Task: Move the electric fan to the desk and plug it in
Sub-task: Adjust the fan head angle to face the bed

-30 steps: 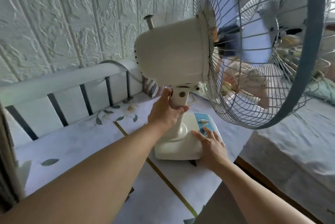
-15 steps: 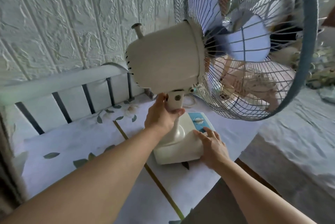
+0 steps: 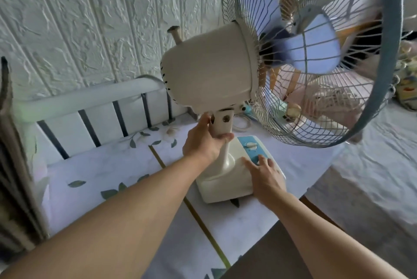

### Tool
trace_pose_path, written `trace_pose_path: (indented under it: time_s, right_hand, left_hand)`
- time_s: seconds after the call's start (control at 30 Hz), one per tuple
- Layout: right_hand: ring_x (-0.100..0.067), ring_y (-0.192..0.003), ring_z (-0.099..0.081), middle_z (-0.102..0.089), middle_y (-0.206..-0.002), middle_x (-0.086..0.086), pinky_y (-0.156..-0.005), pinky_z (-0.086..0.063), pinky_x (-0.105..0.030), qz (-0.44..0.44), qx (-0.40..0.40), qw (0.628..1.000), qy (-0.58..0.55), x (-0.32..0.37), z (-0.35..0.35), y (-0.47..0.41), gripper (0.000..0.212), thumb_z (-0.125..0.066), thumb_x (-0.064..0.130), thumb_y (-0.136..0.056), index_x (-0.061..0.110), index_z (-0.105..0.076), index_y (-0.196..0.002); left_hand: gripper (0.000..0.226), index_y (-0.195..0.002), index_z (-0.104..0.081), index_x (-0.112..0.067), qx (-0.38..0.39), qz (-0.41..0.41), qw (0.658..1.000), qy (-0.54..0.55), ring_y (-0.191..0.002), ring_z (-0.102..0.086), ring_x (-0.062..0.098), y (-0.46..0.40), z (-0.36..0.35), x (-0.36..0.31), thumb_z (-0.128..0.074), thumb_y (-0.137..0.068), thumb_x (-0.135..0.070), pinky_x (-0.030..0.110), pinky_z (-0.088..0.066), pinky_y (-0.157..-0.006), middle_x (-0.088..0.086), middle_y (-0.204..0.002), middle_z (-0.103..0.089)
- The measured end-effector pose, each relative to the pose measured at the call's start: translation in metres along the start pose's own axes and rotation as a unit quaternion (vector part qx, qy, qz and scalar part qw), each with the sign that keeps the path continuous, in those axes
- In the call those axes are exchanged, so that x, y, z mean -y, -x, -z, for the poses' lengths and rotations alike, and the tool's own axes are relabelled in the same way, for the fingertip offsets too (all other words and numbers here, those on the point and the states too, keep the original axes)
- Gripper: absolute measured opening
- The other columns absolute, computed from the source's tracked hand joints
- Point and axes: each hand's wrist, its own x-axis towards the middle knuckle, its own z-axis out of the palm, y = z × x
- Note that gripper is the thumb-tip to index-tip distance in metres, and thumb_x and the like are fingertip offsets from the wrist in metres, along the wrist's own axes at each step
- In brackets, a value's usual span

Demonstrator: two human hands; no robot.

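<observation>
Both hands hold the cream plastic electric fan (image 3: 209, 71) standing on the leaf-patterned white table (image 3: 108, 166): left hand (image 3: 204, 143) grips its neck, right hand (image 3: 266, 178) rests flat on its base.

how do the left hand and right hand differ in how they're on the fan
The left hand grips the fan's upright neck, fingers curled round it; the right hand lies flat on the base, fingers straight.
The left hand sits higher, just under the motor housing; the right hand is low, its fingertips at the blue control panel.
Both touch the same fan, which stands on the leaf-patterned desk.
</observation>
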Motion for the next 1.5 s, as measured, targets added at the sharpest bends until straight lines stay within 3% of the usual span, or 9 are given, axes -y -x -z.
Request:
trace_pose_path:
  time_s: [0.27,0.4,0.57,0.73,0.93,1.17,1.3,1.4,1.5]
  right_hand:
    - [-0.027,-0.133,-0.036,-0.036,-0.145,-0.002,-0.104,-0.04,-0.038,0.08,-0.042,0.996,0.005,-0.017,0.013,-0.017,0.052,-0.047,0.026,-0.095,0.04,-0.033,-0.143]
    - [-0.019,-0.138,-0.03,-0.032,-0.15,0.012,-0.103,-0.04,-0.033,0.136,-0.047,0.989,0.028,-0.027,0.017,-0.029,0.052,-0.045,0.024,-0.097,0.045,-0.031,-0.142]
    - [-0.018,-0.141,-0.027,-0.028,-0.153,0.012,-0.107,-0.035,-0.034,0.182,-0.052,0.979,0.074,-0.033,0.025,-0.038,0.054,-0.04,0.017,-0.097,0.041,-0.031,-0.145]
    - [-0.017,-0.143,-0.023,-0.02,-0.157,0.012,-0.109,-0.032,-0.035,0.191,-0.068,0.974,0.103,-0.039,0.027,-0.046,0.052,-0.04,0.022,-0.098,0.038,-0.029,-0.146]
    - [-0.019,-0.144,-0.022,-0.021,-0.157,0.008,-0.111,-0.029,-0.038,0.182,-0.078,0.973,0.122,-0.04,0.023,-0.052,0.051,-0.037,0.022,-0.099,0.038,-0.029,-0.147]
    - [-0.025,-0.139,-0.029,-0.026,-0.15,-0.003,-0.102,-0.04,-0.039,0.144,-0.06,0.984,0.089,-0.02,0.023,-0.02,0.066,-0.054,0.009,-0.089,0.022,-0.026,-0.147]
    - [-0.03,-0.133,-0.037,-0.025,-0.146,-0.01,-0.096,-0.045,-0.039,0.12,-0.047,0.99,0.055,-0.007,0.042,0.007,0.074,-0.063,0.002,-0.078,0.019,-0.031,-0.143]
    - [-0.031,-0.128,-0.039,-0.026,-0.144,-0.013,-0.093,-0.046,-0.038,0.084,-0.057,0.995,0.02,-0.002,0.072,0.032,0.067,-0.067,0.008,-0.079,0.018,-0.037,-0.138]
    - [-0.031,-0.131,-0.035,-0.026,-0.146,-0.014,-0.097,-0.049,-0.041,0.067,-0.093,0.993,-0.032,0.002,0.106,0.06,0.077,-0.076,0.023,-0.074,0.018,-0.034,-0.139]
  left_hand:
    - [0.063,-0.116,-0.051,-0.022,-0.068,0.023,0.997,-0.037,-0.109,-0.062,0.026,0.014,-0.02,-0.002,-0.072,-0.068,-0.057,0.041,-0.052,-0.089,0.003,-0.117,-0.065]
    - [0.067,-0.116,-0.056,-0.024,-0.106,0.054,0.991,-0.056,-0.109,-0.063,0.025,0.016,-0.03,-0.005,-0.071,-0.064,-0.064,0.039,-0.052,-0.088,0.0,-0.115,-0.067]
    - [0.065,-0.112,-0.06,-0.023,-0.153,0.075,0.983,-0.063,-0.112,-0.061,0.025,0.022,-0.04,-0.011,-0.071,-0.064,-0.066,0.037,-0.049,-0.086,0.0,-0.115,-0.067]
    - [0.064,-0.105,-0.063,-0.023,-0.173,0.108,0.978,-0.052,-0.107,-0.064,0.026,0.024,-0.051,-0.016,-0.071,-0.06,-0.068,0.036,-0.049,-0.08,0.001,-0.11,-0.069]
    - [0.067,-0.113,-0.054,-0.021,-0.188,0.108,0.975,-0.045,-0.115,-0.058,0.029,0.03,-0.056,-0.023,-0.072,-0.064,-0.063,0.038,-0.046,-0.084,0.005,-0.117,-0.063]
    - [0.073,-0.118,-0.049,-0.016,-0.085,0.114,0.99,0.0,-0.115,-0.059,0.026,0.035,-0.037,-0.02,-0.077,-0.063,-0.055,0.04,-0.05,-0.096,0.004,-0.123,-0.062]
    - [0.082,-0.139,-0.033,-0.019,0.001,0.116,0.993,-0.022,-0.127,-0.05,0.025,0.055,-0.005,-0.018,-0.076,-0.073,-0.043,0.035,-0.043,-0.102,0.005,-0.14,-0.05]
    - [0.086,-0.146,-0.026,-0.022,0.02,0.12,0.992,-0.023,-0.128,-0.05,0.025,0.075,0.024,-0.025,-0.074,-0.077,-0.038,0.034,-0.042,-0.101,0.007,-0.143,-0.048]
    - [0.081,-0.145,-0.028,-0.022,0.038,0.114,0.992,-0.048,-0.125,-0.052,0.026,0.092,0.052,-0.035,-0.073,-0.078,-0.035,0.034,-0.044,-0.101,0.009,-0.139,-0.052]
